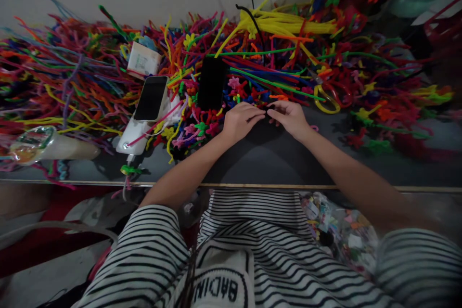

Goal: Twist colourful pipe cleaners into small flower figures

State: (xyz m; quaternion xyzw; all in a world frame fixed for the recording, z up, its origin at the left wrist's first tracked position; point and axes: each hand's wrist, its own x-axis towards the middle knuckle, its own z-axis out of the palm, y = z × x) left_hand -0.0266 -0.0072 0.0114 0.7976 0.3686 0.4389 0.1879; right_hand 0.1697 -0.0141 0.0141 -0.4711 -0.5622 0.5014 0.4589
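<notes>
Over the dark tabletop (260,163), my left hand (241,120) and my right hand (289,118) meet almost fingertip to fingertip. Each has its fingers closed in a pinch. Something small and dark seems to lie between the tips, too small to make out. Just beyond them is a heap of fuzzy pipe cleaners (267,74) in many colours, with small star-like or flower-like shapes such as a pink one (236,83). Yellow-handled scissors (327,98) lie to the right of my right hand. A black phone (211,83) rests on the heap beyond my left hand.
Left of me are a second phone (151,98), a white power bank (133,135) with a cable, a small white box (143,60) and a clear plastic cup (54,147) on its side. More shapes (375,115) pile up at right. A bag of scraps (339,231) sits below the table edge.
</notes>
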